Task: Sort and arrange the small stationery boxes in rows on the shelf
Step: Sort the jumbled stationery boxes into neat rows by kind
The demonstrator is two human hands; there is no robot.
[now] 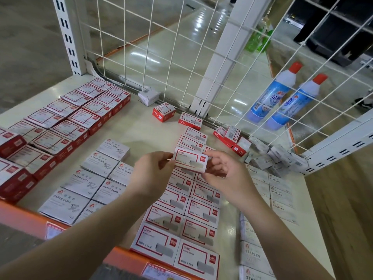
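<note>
Both hands hold one small white staple box with a red frame [189,161] above the middle of the shelf [139,128]. My left hand [154,171] pinches its left end and my right hand [221,170] grips its right end. Beneath it two rows of the same red-framed staple boxes [181,225] run toward the front edge. White paper clip boxes [92,178] lie in rows to the left. Red-sided boxes [60,122] fill the far left. White staples boxes [280,190] line the right side.
Loose red and white boxes [230,136] and a heap of grey-white boxes [270,158] lie along the wire mesh back [181,57]. Two blue bottles with red caps [282,98] stand behind the mesh. An orange rail [121,257] edges the shelf front.
</note>
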